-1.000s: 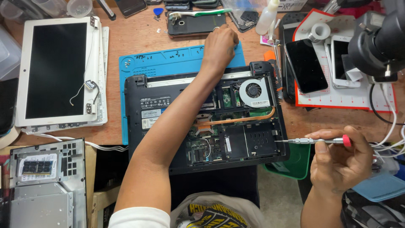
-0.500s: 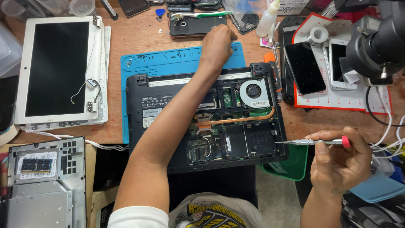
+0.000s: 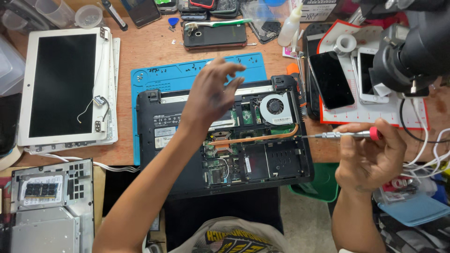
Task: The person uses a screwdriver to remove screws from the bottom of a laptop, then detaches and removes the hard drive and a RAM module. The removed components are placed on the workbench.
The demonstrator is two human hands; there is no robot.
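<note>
Cluttered bench (image 3: 150,51), left hand (image 3: 211,91) spread.

A brown wooden surface (image 3: 154,44) carries everything. Straight under the left hand's fingers (image 3: 225,70) lies a blue work mat (image 3: 154,79), with an opened black laptop base (image 3: 225,136) partly on it. Beyond those fingers rests a dark phone (image 3: 214,36). Far to their left sits a white-framed screen panel (image 3: 63,84). Beyond the right hand's fingers (image 3: 349,140) lies a red-edged white mat (image 3: 375,112).
</note>
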